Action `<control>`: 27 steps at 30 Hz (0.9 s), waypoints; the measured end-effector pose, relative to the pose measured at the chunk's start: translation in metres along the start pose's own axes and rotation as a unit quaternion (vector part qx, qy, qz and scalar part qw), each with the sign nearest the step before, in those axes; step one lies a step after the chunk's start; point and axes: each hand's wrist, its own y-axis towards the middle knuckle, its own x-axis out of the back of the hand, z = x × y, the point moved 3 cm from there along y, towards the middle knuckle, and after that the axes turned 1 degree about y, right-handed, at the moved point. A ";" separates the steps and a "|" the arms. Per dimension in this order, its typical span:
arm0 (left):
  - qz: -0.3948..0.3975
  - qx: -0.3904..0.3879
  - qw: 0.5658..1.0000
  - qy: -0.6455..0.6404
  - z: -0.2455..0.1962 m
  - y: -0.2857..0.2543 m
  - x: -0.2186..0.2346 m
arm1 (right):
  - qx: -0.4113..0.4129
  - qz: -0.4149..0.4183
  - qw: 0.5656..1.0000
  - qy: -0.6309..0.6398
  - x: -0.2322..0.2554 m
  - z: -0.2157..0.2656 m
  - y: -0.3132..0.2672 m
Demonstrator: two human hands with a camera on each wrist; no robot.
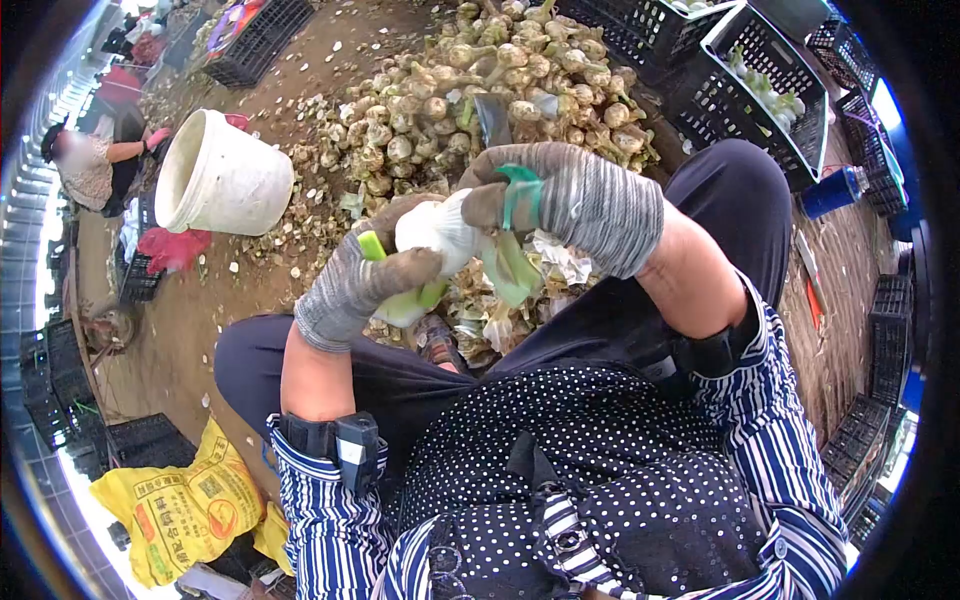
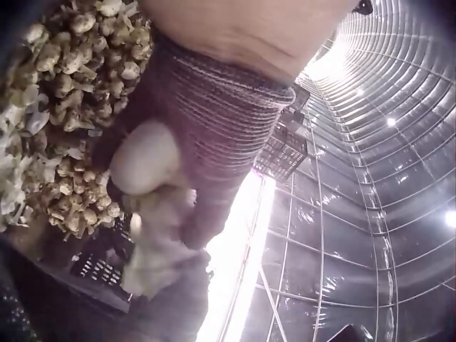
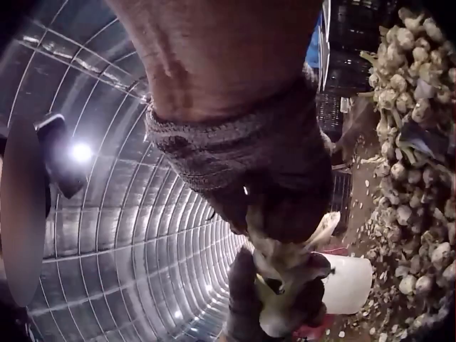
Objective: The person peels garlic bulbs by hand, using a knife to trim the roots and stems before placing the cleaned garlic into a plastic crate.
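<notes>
A pale garlic bulb (image 1: 440, 232) is held between the thumb and fingers of my gloved left hand (image 1: 365, 275). In the left wrist view, the bulb (image 2: 147, 158) bulges out beside the grey knit glove. My gloved right hand (image 1: 570, 200), with a green band around it, pinches the garlic skin (image 1: 512, 270) at the bulb's right side. Loose pieces of that skin hang below the fingers. Both hands meet at the bulb above my lap, and in the right wrist view the right hand (image 3: 285, 206) partly hides it.
A large heap of garlic (image 1: 480, 90) lies ahead, with peelings (image 1: 490, 310) near my feet. A white bucket (image 1: 235, 175) stands left, beyond it another person (image 1: 95, 165). Black crates (image 1: 760, 90) hold bulbs at right, near a blue bottle (image 1: 835, 192). A yellow sack (image 1: 190, 505) lies lower left.
</notes>
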 end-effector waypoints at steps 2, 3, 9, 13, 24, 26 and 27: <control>0.010 -0.035 0.999 0.018 -0.002 -0.003 0.005 | 0.047 0.017 0.998 0.025 0.011 0.001 0.000; 0.017 -0.071 0.997 0.035 -0.003 -0.005 0.005 | 0.047 0.016 0.998 0.025 0.016 0.001 0.003; 0.098 -0.077 0.989 -0.075 0.002 -0.022 0.006 | 0.008 -0.148 0.973 -0.177 0.047 -0.025 0.013; 0.074 -0.096 0.990 -0.070 -0.008 -0.014 0.007 | -0.056 0.014 0.944 -0.324 0.016 -0.017 -0.002; -0.082 -0.017 0.992 -0.099 0.006 0.015 0.005 | 0.000 -0.063 0.983 -0.170 -0.004 -0.018 -0.004; -0.068 -0.018 0.995 -0.076 0.008 0.026 -0.012 | 0.056 -0.092 0.990 -0.088 -0.002 -0.046 0.010; -0.058 -0.020 0.997 -0.053 0.007 0.031 -0.019 | 0.106 -0.116 0.975 -0.157 -0.005 -0.042 0.008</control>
